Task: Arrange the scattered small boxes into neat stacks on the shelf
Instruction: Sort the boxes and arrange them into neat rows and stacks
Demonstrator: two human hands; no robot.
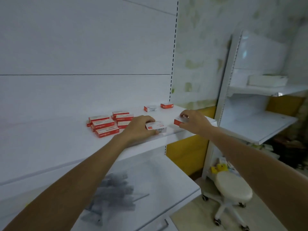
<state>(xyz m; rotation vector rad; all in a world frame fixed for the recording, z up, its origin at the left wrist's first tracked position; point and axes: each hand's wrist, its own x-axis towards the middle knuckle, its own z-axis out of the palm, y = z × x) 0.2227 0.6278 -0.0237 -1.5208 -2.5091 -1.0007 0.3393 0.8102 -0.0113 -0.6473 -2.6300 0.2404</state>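
Shelf (50,139): smooth white flat board. Stool (233,187): round cream padded seat on castor legs, on the floor at lower right. Stacked boxes (106,125): flat red-and-white rectangular cartons, grouped mid-shelf in low piles. Left hand (140,127): fingers curled over a white-topped box (157,126) near the shelf's front edge. Right hand (193,121): fingers and thumb pinching a red-sided box (179,121) near it, at the shelf's right end. Two loose boxes (150,108), lying apart from each other by the back wall.
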